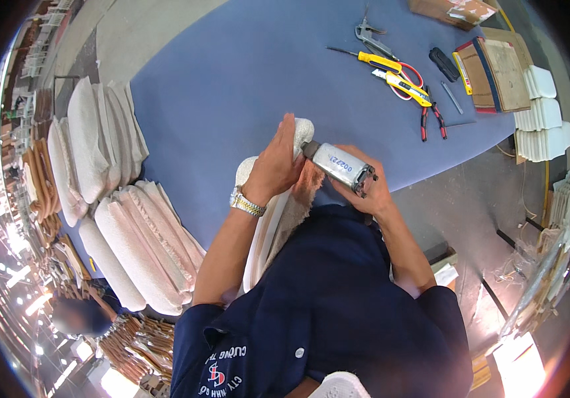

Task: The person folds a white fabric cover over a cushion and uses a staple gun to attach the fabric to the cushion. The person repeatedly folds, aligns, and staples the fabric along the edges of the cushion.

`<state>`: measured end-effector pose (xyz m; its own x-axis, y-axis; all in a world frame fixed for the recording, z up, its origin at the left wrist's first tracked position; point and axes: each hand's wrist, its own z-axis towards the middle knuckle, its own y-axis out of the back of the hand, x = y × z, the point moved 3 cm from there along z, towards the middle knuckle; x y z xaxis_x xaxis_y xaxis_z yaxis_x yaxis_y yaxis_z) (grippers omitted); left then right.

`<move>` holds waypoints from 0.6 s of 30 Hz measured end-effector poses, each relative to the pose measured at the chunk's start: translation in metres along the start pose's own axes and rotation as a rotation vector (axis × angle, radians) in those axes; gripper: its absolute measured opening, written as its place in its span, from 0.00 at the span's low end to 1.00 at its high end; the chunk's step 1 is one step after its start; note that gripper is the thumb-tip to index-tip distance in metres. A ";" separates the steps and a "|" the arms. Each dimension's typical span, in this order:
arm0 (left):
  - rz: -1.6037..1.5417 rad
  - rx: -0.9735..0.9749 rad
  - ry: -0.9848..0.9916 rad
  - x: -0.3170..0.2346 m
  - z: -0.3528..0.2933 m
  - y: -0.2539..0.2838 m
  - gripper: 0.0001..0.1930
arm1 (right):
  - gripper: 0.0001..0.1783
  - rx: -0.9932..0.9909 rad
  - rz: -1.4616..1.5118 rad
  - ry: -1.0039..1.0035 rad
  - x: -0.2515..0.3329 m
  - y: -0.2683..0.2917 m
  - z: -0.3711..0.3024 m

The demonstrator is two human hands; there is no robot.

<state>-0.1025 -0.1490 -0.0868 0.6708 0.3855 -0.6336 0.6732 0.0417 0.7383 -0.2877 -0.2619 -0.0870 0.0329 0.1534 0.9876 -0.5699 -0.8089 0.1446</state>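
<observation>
A cream fleecy upholstered pad (303, 129) stands on edge against my body at the table's near edge. My left hand (277, 162), with a metal watch on its wrist, grips the pad near its far end, fingers stretched along it. In my right hand (368, 182) is a silver air stapler (342, 164), its nose tilted against or very close to the pad beside my left fingers. The exact contact point and the stapler's handle are hidden. A fuzzy brownish inner edge (306, 186) of the pad shows between my hands.
Stacked cream pads (142, 242) line the blue table's (219, 73) left side. At the far right lie an air blow gun (372, 41), a yellow screwdriver (378, 62), a yellow utility knife (407, 88), red-handled pliers (433, 123) and cardboard (502, 74). Another person (83, 315) is at lower left.
</observation>
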 end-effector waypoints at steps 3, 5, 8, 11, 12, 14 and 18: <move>0.023 -0.013 0.033 -0.004 -0.003 0.002 0.44 | 0.32 0.014 0.042 -0.031 0.003 -0.001 -0.003; 0.023 0.020 0.078 -0.006 -0.002 0.002 0.44 | 0.32 0.010 0.023 -0.027 0.001 0.000 -0.006; 0.035 0.021 0.062 -0.003 -0.001 0.003 0.44 | 0.33 0.038 0.083 -0.031 -0.003 -0.003 0.000; 0.019 0.078 0.079 -0.004 0.001 0.011 0.45 | 0.34 0.082 0.134 -0.042 -0.009 -0.005 0.004; 0.008 0.110 0.097 -0.005 0.002 0.015 0.45 | 0.34 0.080 0.153 -0.057 -0.010 -0.007 0.006; -0.004 0.111 0.091 0.000 0.001 0.016 0.46 | 0.34 0.087 0.189 -0.096 -0.010 -0.010 0.009; -0.083 0.077 0.088 0.003 0.001 0.015 0.46 | 0.34 0.101 0.142 -0.095 -0.005 -0.011 0.019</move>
<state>-0.0900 -0.1480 -0.0774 0.5842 0.4631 -0.6665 0.7494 0.0075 0.6621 -0.2658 -0.2649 -0.0925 0.0381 -0.0163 0.9991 -0.4889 -0.8724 0.0044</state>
